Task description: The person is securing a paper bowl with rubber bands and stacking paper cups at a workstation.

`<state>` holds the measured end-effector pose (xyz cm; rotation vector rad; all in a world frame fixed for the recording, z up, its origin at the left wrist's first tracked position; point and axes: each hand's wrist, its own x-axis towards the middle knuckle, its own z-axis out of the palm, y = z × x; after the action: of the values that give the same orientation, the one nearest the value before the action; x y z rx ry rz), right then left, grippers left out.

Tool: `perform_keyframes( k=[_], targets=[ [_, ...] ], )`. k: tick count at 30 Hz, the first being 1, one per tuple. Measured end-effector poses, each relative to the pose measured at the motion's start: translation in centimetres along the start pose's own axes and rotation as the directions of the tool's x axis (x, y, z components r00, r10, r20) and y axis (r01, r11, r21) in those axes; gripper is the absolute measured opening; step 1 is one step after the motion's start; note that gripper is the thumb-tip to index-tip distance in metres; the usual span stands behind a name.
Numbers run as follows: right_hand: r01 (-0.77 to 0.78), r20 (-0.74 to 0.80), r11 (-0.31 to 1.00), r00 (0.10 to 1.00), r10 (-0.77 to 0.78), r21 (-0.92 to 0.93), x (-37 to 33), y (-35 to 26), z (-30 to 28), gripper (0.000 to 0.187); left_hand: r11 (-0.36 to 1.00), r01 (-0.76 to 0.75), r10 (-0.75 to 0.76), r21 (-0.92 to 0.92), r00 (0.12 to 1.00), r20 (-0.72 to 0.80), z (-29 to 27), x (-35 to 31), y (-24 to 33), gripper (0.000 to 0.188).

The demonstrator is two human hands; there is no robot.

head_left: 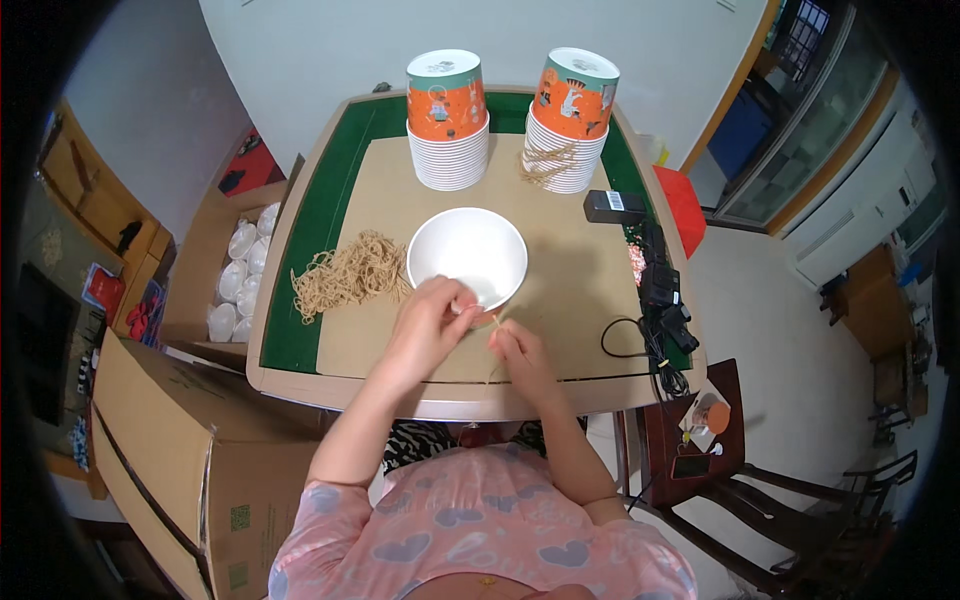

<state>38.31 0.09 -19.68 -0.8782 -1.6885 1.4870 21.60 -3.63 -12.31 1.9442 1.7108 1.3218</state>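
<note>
Pinched a strand (pixel 497 319) in the right hand (pixel 522 357), the white bowl (pixel 468 248) by its near rim in the left hand (pixel 432 328). Sat right of the twine (pixel 352 277); seemed light, crushable, best held by the rim.

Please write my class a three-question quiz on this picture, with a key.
1. True or false: a tangled heap of tan twine lies left of the round, white-lined, open container.
2. Multiple choice: how many tall stacks of nested orange, green and white tubs stand at the back? A) one; B) two; C) three.
3. Short answer: what is the person's bare right hand pinching, and where is the left hand?

Key: 1. True. 2. B. 3. A thin tan strand; at the container's near rim.
</note>
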Motion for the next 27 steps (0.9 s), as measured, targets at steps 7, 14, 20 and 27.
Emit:
perform_keyframes(
  k=[7, 14, 20, 27],
  targets=[
    [0.289, 0.046, 0.912, 0.956, -0.289, -0.290, -2.6, -0.8, 0.9, 0.018, 0.902, 0.390, -0.333, -0.183, 0.901, 0.278, 2.3, -4.3, 0.3, 0.030],
    [0.093, -0.122, 0.995, 0.988, -0.090, 0.018, -2.4, 1.3, 0.8, 0.009, 0.818, 0.421, -0.333, -0.391, 0.902, 0.274, 3.4, -4.6, -0.4, 0.020],
    [0.087, -0.224, 0.992, 0.972, -0.066, 0.089, -2.4, 1.4, 0.6, 0.006, 0.729, 0.464, -0.366, -0.503, 0.886, 0.287, 3.6, -4.8, -0.8, 0.008],
    [0.115, -0.301, 0.993, 0.946, -0.119, -0.032, -2.5, -0.1, 0.2, 0.007, 0.692, 0.590, -0.450, -0.417, 0.804, 0.390, 2.8, -4.0, -0.4, 0.016]
  ],
)
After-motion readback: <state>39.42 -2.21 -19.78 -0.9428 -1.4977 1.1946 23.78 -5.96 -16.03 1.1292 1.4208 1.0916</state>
